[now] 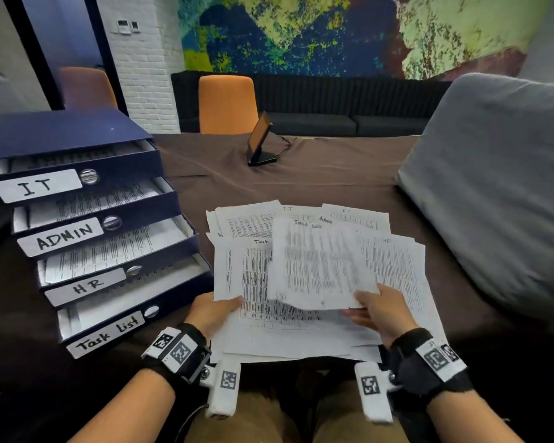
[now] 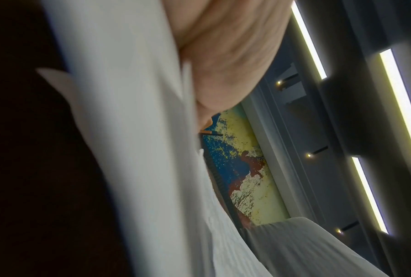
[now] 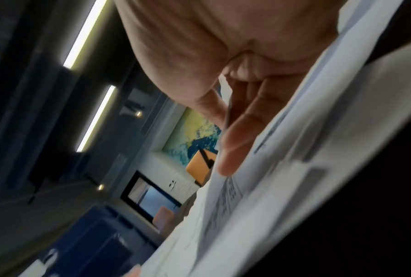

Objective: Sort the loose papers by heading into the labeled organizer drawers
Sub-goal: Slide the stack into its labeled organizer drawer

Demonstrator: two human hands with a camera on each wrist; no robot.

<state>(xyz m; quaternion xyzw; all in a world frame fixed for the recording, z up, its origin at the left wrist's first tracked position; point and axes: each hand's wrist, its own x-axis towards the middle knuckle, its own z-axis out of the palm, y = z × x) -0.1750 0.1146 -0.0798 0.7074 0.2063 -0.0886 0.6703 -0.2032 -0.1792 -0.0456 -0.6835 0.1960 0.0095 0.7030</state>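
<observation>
Standing at the left of everything, a dark blue organizer (image 1: pixel 77 199) has four drawers pulled out in steps, each with printed sheets inside. Top to bottom their labels read IT (image 1: pixel 36 186), ADMIN (image 1: pixel 61 237), HR (image 1: pixel 85 286) and Task List (image 1: pixel 108 334).

Just right of the organizer's lowest drawer, the left hand (image 1: pixel 210 313) pinches the near left edge of a sheet (image 1: pixel 253 282) printed with a table, thumb on top; its heading seems to start with "Task". That sheet lies on the loose papers (image 1: pixel 397 266), which are fanned out on the brown tablecloth (image 1: pixel 317 177) right of the organizer. Some headings show there: IT, Admin, HR.

Further right, the right hand (image 1: pixel 381 310) grips the near right corner of a blurred sheet (image 1: pixel 317 263) raised above the pile, thumb over it. The right wrist view shows fingers (image 3: pixel 237 142) under the paper.

Beyond the papers, well away from the organizer, a small tilted screen (image 1: pixel 261 140) stands on the cloth. A grey cushion (image 1: pixel 499 187) fills the far right.
</observation>
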